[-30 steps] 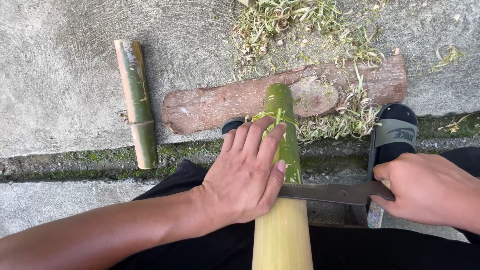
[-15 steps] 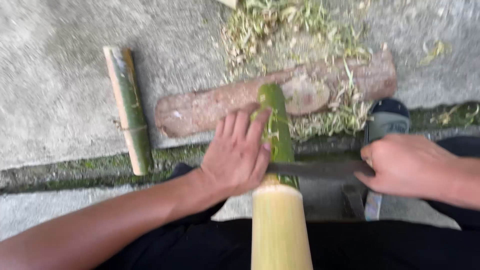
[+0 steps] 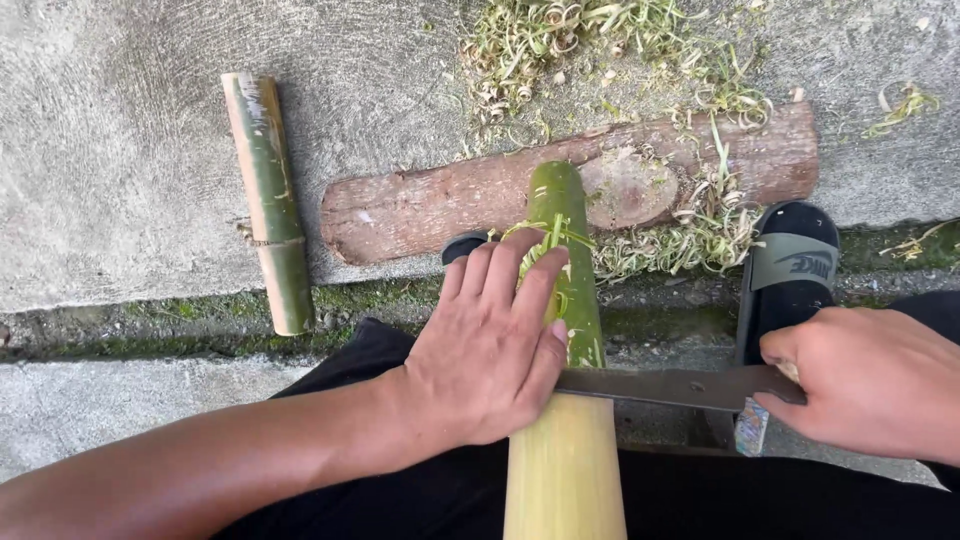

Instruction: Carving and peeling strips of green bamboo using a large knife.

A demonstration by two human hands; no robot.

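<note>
A thick bamboo pole (image 3: 566,460) runs from my lap up to a reddish wooden log (image 3: 430,205) on the concrete; its near part is scraped pale, its far end still green. My left hand (image 3: 490,350) lies flat on the pole with fingers pressing the green part and the back of the blade. My right hand (image 3: 870,380) grips the handle of a long dark knife (image 3: 660,386), whose blade lies across the pole just below my left fingers.
A second, shorter green bamboo piece (image 3: 268,195) lies on the concrete at the left. Curly green shavings (image 3: 690,235) are heaped on and behind the log. A black slide sandal (image 3: 790,270) is on my right foot beside a mossy crack.
The view shook and settled. My left hand and the knife slid a little down the pole toward me, and my right hand sits further right on the handle.
</note>
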